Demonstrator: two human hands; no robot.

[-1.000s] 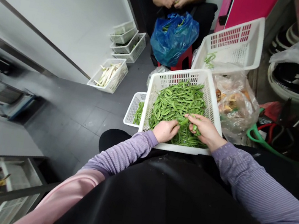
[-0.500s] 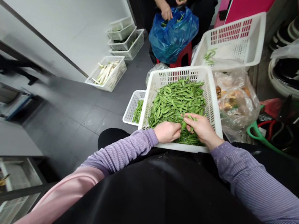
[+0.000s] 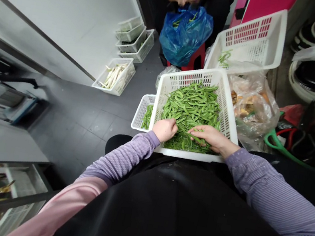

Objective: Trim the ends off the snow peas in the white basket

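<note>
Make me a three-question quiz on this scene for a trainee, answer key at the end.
1. True or false: the blue bag is nearer the camera wearer than the large front basket.
2. The low basket just in front of the stacked baskets holds: A) carrots; B) long white vegetables; C) eggs.
3. Complete: the left hand and right hand are over a heap of green ____.

Key:
1. False; it is farther away.
2. B.
3. Pods.

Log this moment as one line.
left hand: curled over green pods, contents hidden | right hand: holding green pods | large white basket: pods piled inside | beyond: blue bag
</note>
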